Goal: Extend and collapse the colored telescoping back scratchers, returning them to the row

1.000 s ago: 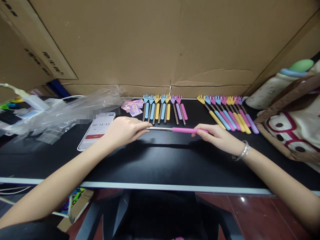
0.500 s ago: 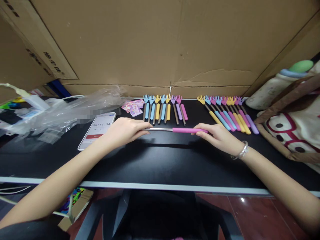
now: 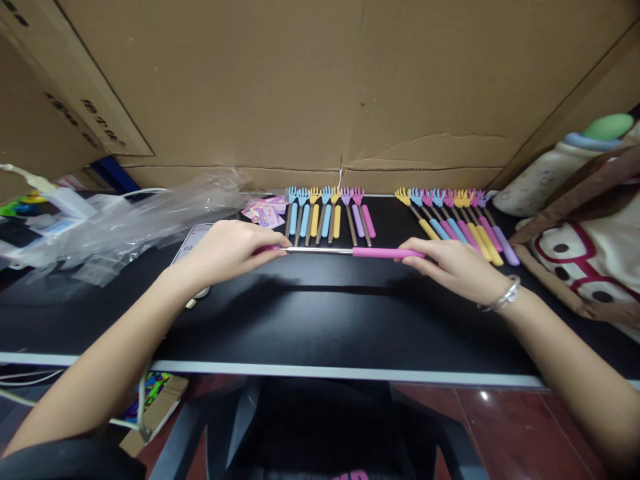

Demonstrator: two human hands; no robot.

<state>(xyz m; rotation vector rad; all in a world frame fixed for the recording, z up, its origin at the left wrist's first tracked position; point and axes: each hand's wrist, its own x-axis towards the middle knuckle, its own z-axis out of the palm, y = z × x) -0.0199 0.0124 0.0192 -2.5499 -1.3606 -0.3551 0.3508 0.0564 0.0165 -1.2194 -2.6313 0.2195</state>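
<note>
A pink back scratcher (image 3: 383, 253) with a thin metal rod is held level above the black table. My left hand (image 3: 233, 250) is closed on its left end, covering most of the pink claw head. At the other end my right hand (image 3: 450, 267), with a bracelet on the wrist, pinches the pink handle. Behind the rod lies a row of claw-headed rods (image 3: 349, 217) with separate coloured handles (image 3: 369, 220) beside them. To the right is a row of back scratchers with handles fitted (image 3: 467, 233), in yellow, blue, pink and purple.
Left of the rods are small printed cards (image 3: 265, 212), a clear plastic bag (image 3: 165, 213) and a phone (image 3: 193, 240) partly behind my left hand. A bottle (image 3: 550, 170) and a cloth bag (image 3: 580, 260) stand at the right. Cardboard (image 3: 300, 80) walls the back.
My hands have moved farther apart, and more of the metal rod shows between them. A bit of the pink head now shows at my left fingers, and that hand covers more of the phone.
</note>
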